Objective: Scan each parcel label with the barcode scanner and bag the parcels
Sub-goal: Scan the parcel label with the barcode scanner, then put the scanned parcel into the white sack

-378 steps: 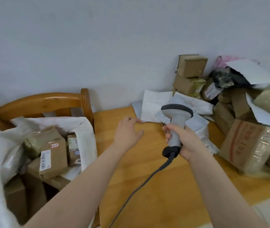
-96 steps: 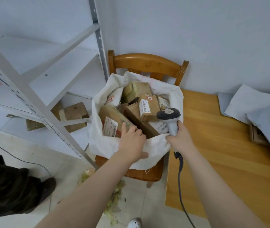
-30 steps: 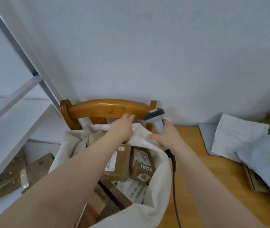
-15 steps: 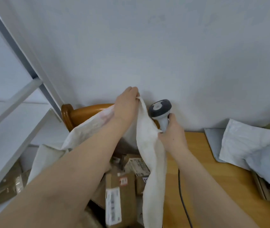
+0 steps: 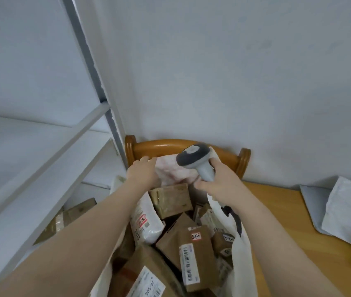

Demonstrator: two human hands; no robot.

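The main risk is the white sack (image 5: 242,258) slumping. Its far rim lies against the chair back (image 5: 161,145) at 12 o'clock, under only the left hand (image 5: 143,172), whose fingers rest nearly straight on the cloth. A slip there could let the load sag and tip parcels out towards 9 o'clock, by the metal shelving (image 5: 94,67).

The right hand (image 5: 219,187), at 1 o'clock of the sack, has its fingers wrapped round the handle of the barcode scanner (image 5: 193,157), head raised above the rim. Its dark cable (image 5: 235,224) drops along the sack's 3 o'clock wall and may snag there.

The sack is crowded: a brown box (image 5: 204,249) with a barcode label at centre, a taped tan box (image 5: 170,200) at 12, a white mailer (image 5: 146,224) at 9. More mailers (image 5: 348,211) lie on the wooden table (image 5: 288,202) at 3 o'clock.
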